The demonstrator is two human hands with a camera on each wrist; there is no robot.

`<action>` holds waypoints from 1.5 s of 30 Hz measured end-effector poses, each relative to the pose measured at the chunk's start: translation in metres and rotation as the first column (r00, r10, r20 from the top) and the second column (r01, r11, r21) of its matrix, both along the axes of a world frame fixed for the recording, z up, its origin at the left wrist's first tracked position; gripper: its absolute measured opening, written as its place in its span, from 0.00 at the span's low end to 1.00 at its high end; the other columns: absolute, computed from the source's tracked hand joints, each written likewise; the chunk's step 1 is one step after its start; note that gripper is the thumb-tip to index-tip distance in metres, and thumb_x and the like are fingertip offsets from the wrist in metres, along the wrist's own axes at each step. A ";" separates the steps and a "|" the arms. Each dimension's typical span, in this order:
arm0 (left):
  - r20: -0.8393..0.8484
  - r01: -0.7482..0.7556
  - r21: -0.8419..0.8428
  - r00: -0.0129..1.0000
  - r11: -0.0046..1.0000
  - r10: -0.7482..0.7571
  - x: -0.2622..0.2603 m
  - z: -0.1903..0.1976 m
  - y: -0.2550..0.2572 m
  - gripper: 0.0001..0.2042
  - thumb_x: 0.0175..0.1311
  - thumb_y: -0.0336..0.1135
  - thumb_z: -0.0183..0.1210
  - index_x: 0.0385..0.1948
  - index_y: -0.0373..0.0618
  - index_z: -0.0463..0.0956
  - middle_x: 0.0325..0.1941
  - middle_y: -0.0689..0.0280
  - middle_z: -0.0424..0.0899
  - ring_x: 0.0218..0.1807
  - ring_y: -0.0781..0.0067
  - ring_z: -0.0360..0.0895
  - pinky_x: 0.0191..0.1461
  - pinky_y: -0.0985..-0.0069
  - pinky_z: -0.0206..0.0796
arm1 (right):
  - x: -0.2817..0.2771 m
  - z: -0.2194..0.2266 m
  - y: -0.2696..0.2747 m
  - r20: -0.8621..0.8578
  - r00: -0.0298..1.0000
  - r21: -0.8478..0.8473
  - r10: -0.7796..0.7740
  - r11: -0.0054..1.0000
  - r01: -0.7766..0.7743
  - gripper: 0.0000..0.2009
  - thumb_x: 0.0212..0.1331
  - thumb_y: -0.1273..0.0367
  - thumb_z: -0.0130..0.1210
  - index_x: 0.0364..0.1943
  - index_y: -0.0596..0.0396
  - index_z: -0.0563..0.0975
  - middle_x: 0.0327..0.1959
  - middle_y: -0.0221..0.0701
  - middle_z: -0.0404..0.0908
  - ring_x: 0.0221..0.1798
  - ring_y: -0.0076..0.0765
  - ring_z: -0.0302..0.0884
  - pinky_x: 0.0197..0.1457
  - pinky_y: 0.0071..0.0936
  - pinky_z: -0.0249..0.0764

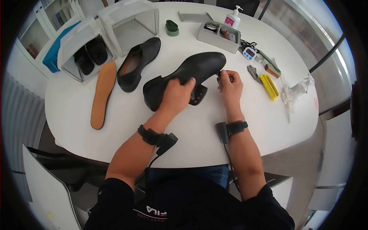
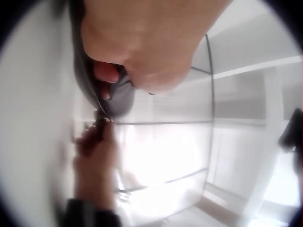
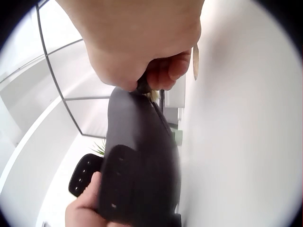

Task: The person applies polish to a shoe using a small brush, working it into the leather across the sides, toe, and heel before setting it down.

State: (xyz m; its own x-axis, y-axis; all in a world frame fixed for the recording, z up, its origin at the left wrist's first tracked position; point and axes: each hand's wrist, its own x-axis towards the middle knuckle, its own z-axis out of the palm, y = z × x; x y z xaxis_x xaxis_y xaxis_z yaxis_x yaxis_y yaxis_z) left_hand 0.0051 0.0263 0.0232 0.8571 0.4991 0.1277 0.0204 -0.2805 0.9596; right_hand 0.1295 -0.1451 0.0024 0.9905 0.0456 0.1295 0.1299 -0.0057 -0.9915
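A black leather lace-up shoe (image 1: pixel 199 67) lies across the middle of the head view, toe pointing right, with an unlaced eyelet flap (image 1: pixel 198 96) spread toward the person. My left hand (image 1: pixel 177 94) grips it around the middle. At the toe, my right hand (image 1: pixel 231 86) pinches a small brush; the right wrist view shows its dark handle and pale bristles (image 3: pixel 153 96) right at the shoe's edge. Most of the brush is hidden by the fingers. In the left wrist view, the shoe's toe (image 2: pixel 122 99) meets the right hand (image 2: pixel 97 158).
Left of the shoe lie its black mate (image 1: pixel 138 63) and a tan insole (image 1: pixel 102 96), with clear shoe boxes (image 1: pixel 130 28) behind. A green brush (image 1: pixel 172 28), grey caddy (image 1: pixel 218 41) and pump bottle (image 1: pixel 232 18) stand at the back. Rightward are a timer (image 1: pixel 249 53) and yellow brush (image 1: pixel 269 87).
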 end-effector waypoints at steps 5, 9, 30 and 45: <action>-0.047 0.010 -0.817 0.995 0.577 -0.084 0.025 0.061 0.052 0.09 0.72 0.35 0.64 0.48 0.45 0.80 0.44 0.64 0.87 0.39 0.73 0.85 0.23 0.80 0.65 | -0.016 0.011 0.000 0.152 0.988 0.030 0.019 0.999 -0.024 0.14 0.73 0.60 0.65 0.43 0.60 0.82 0.26 0.26 0.81 0.26 0.19 0.76 0.30 0.20 0.72; -0.132 -0.073 -0.903 0.985 0.424 -0.110 0.039 0.063 0.057 0.07 0.72 0.28 0.61 0.48 0.42 0.78 0.41 0.64 0.83 0.36 0.74 0.79 0.23 0.85 0.60 | -0.018 0.022 0.003 0.362 0.931 0.035 -0.053 0.998 0.044 0.13 0.71 0.61 0.67 0.44 0.59 0.83 0.27 0.28 0.83 0.28 0.20 0.76 0.33 0.23 0.74; -0.273 -0.174 -0.801 0.958 0.573 -0.090 0.082 0.044 0.073 0.13 0.76 0.27 0.47 0.50 0.31 0.80 0.52 0.48 0.87 0.51 0.51 0.88 0.58 0.53 0.84 | -0.063 0.013 0.033 0.634 0.639 -0.444 0.435 0.882 -0.160 0.09 0.61 0.64 0.69 0.40 0.47 0.81 0.33 0.30 0.86 0.37 0.44 0.86 0.37 0.42 0.79; -0.283 -0.181 -0.848 0.949 0.499 -0.136 0.093 0.030 0.082 0.12 0.77 0.27 0.48 0.49 0.32 0.80 0.48 0.48 0.87 0.47 0.54 0.89 0.58 0.56 0.86 | -0.064 0.004 0.029 0.571 0.709 -0.472 0.414 0.872 -0.129 0.10 0.61 0.62 0.68 0.40 0.46 0.79 0.32 0.29 0.85 0.37 0.44 0.87 0.37 0.44 0.80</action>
